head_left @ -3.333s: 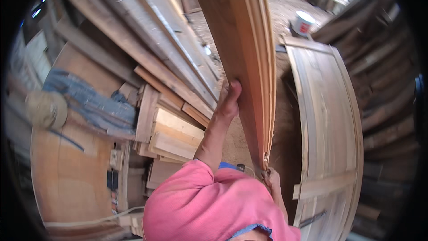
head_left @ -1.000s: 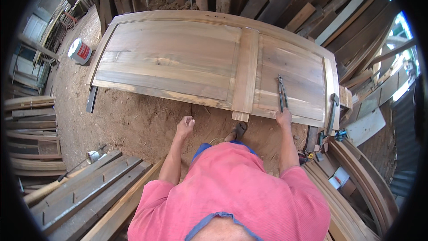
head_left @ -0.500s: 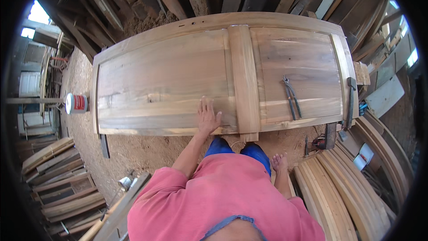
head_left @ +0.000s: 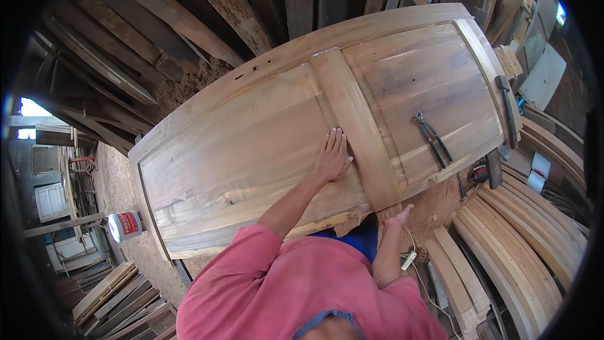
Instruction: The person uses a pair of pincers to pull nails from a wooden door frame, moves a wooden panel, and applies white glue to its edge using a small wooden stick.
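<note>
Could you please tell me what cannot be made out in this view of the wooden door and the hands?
- Near edge of the wooden door: hidden by the pink shirt, head view.
- Right hand: its fingers curl under the door's cross rail, out of sight.
- Left hand: the palm is pressed flat, unseen.
- Metal tool on the panel: too small to identify.

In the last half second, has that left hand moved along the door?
Yes. The left hand has slid toward the upright middle rail of the door, and now lies flat against its edge.
</note>
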Available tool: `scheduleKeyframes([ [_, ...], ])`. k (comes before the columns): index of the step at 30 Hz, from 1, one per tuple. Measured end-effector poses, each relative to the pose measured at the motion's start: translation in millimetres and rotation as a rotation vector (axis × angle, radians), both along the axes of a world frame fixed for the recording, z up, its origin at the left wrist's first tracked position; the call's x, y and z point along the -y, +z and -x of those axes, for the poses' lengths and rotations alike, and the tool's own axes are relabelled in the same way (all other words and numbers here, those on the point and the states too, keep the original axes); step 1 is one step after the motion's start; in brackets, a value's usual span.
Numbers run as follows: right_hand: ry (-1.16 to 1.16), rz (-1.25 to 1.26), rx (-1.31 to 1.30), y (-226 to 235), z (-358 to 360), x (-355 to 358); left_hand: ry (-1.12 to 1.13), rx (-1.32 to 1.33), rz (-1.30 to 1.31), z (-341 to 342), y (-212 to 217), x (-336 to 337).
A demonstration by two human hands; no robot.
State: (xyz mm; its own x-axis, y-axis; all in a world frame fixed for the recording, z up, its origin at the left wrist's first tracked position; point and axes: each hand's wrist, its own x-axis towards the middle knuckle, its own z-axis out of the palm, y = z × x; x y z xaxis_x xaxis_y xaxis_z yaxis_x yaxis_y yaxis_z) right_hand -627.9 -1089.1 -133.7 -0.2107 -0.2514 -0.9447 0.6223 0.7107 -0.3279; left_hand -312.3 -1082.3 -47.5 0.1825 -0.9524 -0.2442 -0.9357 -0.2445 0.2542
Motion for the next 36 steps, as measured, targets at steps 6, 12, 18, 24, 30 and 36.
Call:
scheduleKeyframes([
  [6,-0.001,0.155,0.201,19.2,0.7,-0.7,0.108,-0.087,0.096,-27.0,2.3,7.3],
  [12,-0.044,0.011,0.026,25.4,18.7,-33.3,0.368,-0.241,0.417,-78.8,1.1,36.0],
  [18,-0.101,0.007,-0.192,40.9,-19.4,-1.8,0.442,-0.040,0.310,-57.3,-11.4,125.0],
  [24,-0.043,0.033,-0.044,31.9,-25.6,-7.3,0.471,-0.003,0.291,-49.8,-12.8,126.0],
  [30,-0.041,0.126,0.266,8.5,-1.6,-11.7,0.466,0.012,0.359,-51.4,-23.3,127.9],
  [36,0.106,-0.007,0.114,-17.1,32.4,-34.3,0.456,0.127,0.263,-54.5,-22.6,129.3],
])
